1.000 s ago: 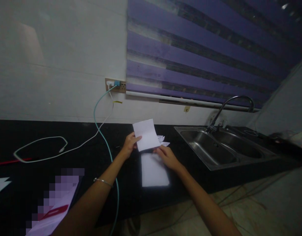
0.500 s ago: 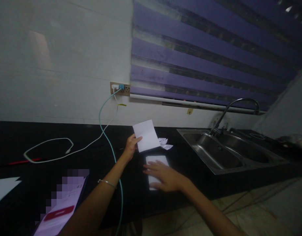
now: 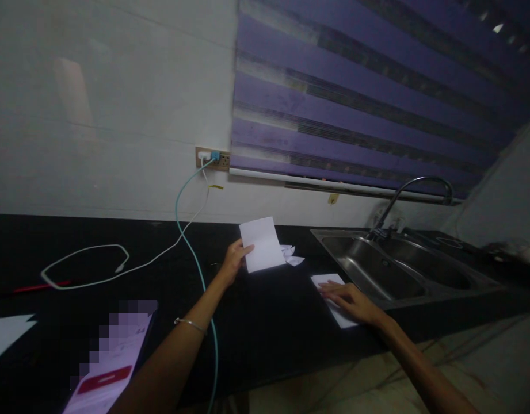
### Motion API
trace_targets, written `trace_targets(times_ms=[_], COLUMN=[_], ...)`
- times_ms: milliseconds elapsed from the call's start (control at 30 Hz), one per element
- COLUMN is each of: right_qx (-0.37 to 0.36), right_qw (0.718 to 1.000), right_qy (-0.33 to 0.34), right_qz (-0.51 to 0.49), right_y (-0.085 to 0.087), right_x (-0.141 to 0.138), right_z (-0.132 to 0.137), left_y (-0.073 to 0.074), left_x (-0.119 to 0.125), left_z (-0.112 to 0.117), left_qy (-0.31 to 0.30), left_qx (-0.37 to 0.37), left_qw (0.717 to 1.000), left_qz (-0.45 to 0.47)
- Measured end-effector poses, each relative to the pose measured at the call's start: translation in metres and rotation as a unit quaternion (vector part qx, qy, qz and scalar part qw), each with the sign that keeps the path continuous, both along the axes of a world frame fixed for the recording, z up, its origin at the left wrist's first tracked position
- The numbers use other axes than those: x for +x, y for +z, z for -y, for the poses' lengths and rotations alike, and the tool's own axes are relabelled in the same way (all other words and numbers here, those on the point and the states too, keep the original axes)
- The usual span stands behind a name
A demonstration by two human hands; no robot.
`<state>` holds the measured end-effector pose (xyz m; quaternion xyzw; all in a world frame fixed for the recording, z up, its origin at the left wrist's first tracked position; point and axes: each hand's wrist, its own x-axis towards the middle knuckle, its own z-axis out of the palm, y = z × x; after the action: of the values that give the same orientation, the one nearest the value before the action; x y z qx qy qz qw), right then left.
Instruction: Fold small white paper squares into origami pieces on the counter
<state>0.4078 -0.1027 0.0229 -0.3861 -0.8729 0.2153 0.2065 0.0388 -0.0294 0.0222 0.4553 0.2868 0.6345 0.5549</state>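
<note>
My left hand [image 3: 236,259] pinches the left edge of a white sheet of paper [image 3: 265,246], thumb on its face, and holds it tilted above the black counter. Under my right hand [image 3: 344,299] lies a second white paper [image 3: 344,318], flat on the counter near the sink; my fingers rest stretched out on top and cover its middle. Small folded paper pieces [image 3: 294,260] lie just behind the right edge of the held sheet.
A double steel sink [image 3: 377,270] with a curved faucet [image 3: 392,201] is on the right. White [image 3: 161,251] and teal [image 3: 193,259] cables run from the wall outlet [image 3: 213,159]. Lower left are a lit phone-like screen [image 3: 118,351], more paper [image 3: 6,333] and a red pen-like stick [image 3: 40,286].
My right hand has slid the flat paper to the right, from in front of the held sheet toward the sink. My left hand still holds its sheet, almost in place.
</note>
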Motion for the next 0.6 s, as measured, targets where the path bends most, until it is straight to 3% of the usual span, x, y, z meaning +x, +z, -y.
trace_targets(times_ms=[133, 200, 300, 467, 600], right_qx=[0.011, 0.046, 0.083, -0.124, -0.149], right_qw=[0.999, 0.992, 0.959, 0.936, 0.930], right_qy=[-0.031, -0.059, -0.132, -0.114, -0.103], right_qz=[-0.044, -0.105, -0.235, -0.311, -0.321], right_y=[0.007, 0.015, 0.026, 0.023, 0.007], right_x=[-0.006, -0.023, -0.065, -0.137, -0.159], right_z=[-0.003, -0.010, -0.033, -0.081, -0.092], left_y=[-0.002, -0.002, -0.003, -0.007, -0.008], left_x=[-0.001, -0.001, -0.002, -0.004, -0.006], left_z=[-0.001, -0.002, -0.002, 0.000, -0.001], left_qy=[-0.003, -0.009, -0.027, -0.059, -0.059], left_qx=[0.000, -0.001, 0.001, 0.006, 0.004], left_qw=[1.000, 0.999, 0.998, 0.995, 0.992], left_qz=[-0.031, -0.040, -0.052, -0.086, -0.112])
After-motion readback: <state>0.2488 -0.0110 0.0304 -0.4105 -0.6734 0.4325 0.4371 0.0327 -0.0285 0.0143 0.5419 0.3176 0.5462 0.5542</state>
